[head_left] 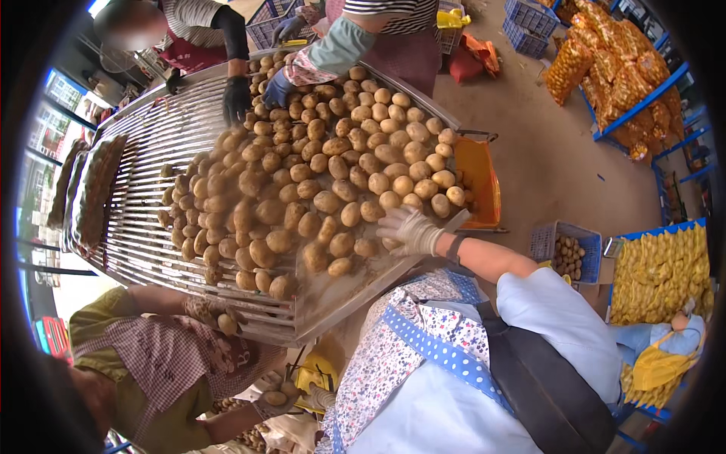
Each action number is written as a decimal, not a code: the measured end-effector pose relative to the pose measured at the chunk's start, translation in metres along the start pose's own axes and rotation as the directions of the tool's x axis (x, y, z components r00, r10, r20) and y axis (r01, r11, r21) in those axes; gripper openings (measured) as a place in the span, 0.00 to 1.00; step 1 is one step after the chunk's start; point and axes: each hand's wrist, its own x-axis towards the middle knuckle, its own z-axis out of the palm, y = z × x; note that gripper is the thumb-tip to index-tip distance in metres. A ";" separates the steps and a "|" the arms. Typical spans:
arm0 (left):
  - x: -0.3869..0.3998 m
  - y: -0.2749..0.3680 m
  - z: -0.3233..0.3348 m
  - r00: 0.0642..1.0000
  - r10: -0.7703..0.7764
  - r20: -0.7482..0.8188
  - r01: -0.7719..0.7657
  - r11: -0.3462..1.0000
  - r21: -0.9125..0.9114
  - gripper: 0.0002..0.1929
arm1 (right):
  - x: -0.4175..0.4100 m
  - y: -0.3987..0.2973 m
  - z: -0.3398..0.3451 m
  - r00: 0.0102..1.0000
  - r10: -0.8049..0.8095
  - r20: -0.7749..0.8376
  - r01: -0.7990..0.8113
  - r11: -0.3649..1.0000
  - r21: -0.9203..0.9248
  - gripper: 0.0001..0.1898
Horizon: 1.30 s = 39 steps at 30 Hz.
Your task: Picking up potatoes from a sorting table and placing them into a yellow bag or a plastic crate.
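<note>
My right hand (409, 230), in a pale knitted glove, reaches over the near right edge of a metal sorting table (363, 295). Its fingers are spread, palm down, against the outer potatoes (371, 211); none is enclosed in it. Low beside my floral apron, my left hand (321, 396) is partly hidden, also gloved. It is at a yellow container or bag (313, 371), and its grip cannot be made out. Brown potatoes (326, 201) cover much of the table, some blurred on the slatted section (142, 187). An orange bag (478, 181) hangs at the table's right end.
Across the table, two people work with gloved hands (235, 101) (278, 89) at the potatoes. At left, another person holds potatoes in both gloved hands (204, 312) (278, 397). A blue crate (590, 255) with potatoes stands right, near stacked filled sacks (658, 272).
</note>
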 end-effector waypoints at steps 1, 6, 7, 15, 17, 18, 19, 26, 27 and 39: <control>-0.016 0.000 0.009 1.000 0.024 -0.003 -0.024 0.999 0.024 0.29 | -0.003 0.005 -0.001 0.999 -0.011 -0.032 0.012 0.999 0.031 0.30; -0.085 -0.005 0.062 0.985 0.173 0.006 -0.172 0.976 0.135 0.26 | 0.005 0.038 -0.019 0.995 -0.037 0.088 0.012 0.963 0.270 0.18; -0.098 -0.006 0.073 0.979 0.202 0.014 -0.201 0.968 0.150 0.26 | 0.013 0.052 -0.026 0.998 0.028 0.057 -0.043 0.962 0.271 0.15; -0.164 0.000 0.156 0.916 0.381 0.126 -0.401 0.881 0.251 0.22 | 0.142 0.223 -0.051 0.916 0.271 -0.297 -0.307 0.948 -0.081 0.10; -0.169 0.005 0.166 0.931 0.336 0.143 -0.365 0.883 0.297 0.22 | 0.167 0.234 -0.049 0.888 0.400 -0.225 -0.438 0.886 -0.153 0.12; -0.170 0.003 0.176 0.918 0.379 0.118 -0.397 0.881 0.257 0.22 | 0.180 0.237 -0.051 0.900 0.389 -0.196 -0.423 0.888 -0.180 0.14; -0.171 0.007 0.185 0.818 0.502 0.282 -0.570 0.775 0.274 0.19 | 0.189 0.238 -0.053 0.890 0.450 -0.067 -0.453 0.862 -0.226 0.16; -0.188 0.060 0.319 0.746 0.577 0.333 -0.666 0.634 0.393 0.19 | 0.189 0.240 -0.077 0.905 0.418 0.075 -0.395 0.893 -0.218 0.23; -0.198 0.072 0.337 0.711 0.596 0.374 -0.703 0.593 0.392 0.19 | 0.183 0.241 -0.077 0.901 0.426 0.083 -0.396 0.885 -0.246 0.23; -0.297 0.087 0.462 0.155 0.540 0.827 -0.987 0.120 0.106 0.19 | 0.125 0.211 -0.065 0.877 0.448 0.172 -0.478 0.783 0.398 0.20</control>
